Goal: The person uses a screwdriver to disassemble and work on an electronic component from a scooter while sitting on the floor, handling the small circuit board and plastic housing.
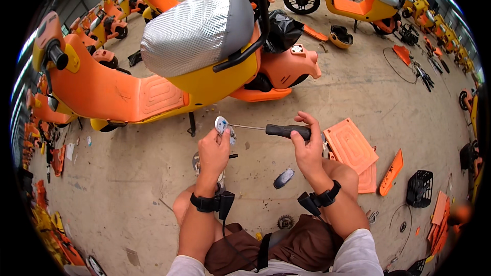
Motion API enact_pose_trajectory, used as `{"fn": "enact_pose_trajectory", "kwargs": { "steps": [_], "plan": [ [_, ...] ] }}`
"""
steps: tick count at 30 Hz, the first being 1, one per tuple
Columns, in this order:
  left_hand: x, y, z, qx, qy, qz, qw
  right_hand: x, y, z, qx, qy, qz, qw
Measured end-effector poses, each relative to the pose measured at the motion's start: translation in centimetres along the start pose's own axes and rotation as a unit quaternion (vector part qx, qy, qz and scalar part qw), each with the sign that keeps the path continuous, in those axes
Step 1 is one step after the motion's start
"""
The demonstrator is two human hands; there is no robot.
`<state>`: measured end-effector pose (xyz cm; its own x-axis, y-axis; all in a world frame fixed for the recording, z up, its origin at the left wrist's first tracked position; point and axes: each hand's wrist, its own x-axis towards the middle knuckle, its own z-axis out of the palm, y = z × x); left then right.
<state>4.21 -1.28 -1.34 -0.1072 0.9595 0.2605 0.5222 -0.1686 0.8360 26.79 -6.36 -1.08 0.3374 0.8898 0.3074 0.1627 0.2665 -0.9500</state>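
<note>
My left hand (pixel 214 152) pinches a small white part (pixel 222 127) with bits of blue on it, held upright above the floor. My right hand (pixel 306 148) is closed on the dark handle of a screwdriver (pixel 288 132), whose metal shaft reaches left to the white part; whether the tip touches it I cannot tell exactly. Just beyond my hands stands an orange and yellow scooter (pixel 199 97) with a silver-covered seat (pixel 189 30). A small grey oval piece (pixel 284 178) lies on the floor between my forearms.
Orange flat panels (pixel 350 148) lie right of my knee, beside an orange strip (pixel 391 173) and a black basket (pixel 419 188). A toothed metal ring (pixel 285 222) lies near my lap. Several scooters (pixel 332 0) fill the back and sides, with cables and loose parts (pixel 423 76) at the right.
</note>
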Motion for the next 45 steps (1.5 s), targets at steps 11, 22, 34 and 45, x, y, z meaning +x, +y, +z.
{"fn": "enact_pose_trajectory", "kwargs": {
  "steps": [11,22,34,45],
  "plan": [
    [0.0,0.2,0.1,0.005,-0.001,0.005,1.000,0.3,0.7,-0.3,-0.032,-0.007,-0.061,0.998],
    [0.0,-0.1,0.1,0.024,0.001,0.009,1.000,0.4,1.1,-0.2,-0.003,-0.017,-0.036,0.999],
    [0.1,-0.4,0.0,0.021,0.007,0.010,1.000,0.2,0.5,-0.4,-0.019,-0.048,0.015,0.999],
    [0.2,-0.1,-0.3,0.012,0.012,0.001,1.000,0.0,-0.1,0.2,0.100,-0.055,0.093,0.989]
  ]
}}
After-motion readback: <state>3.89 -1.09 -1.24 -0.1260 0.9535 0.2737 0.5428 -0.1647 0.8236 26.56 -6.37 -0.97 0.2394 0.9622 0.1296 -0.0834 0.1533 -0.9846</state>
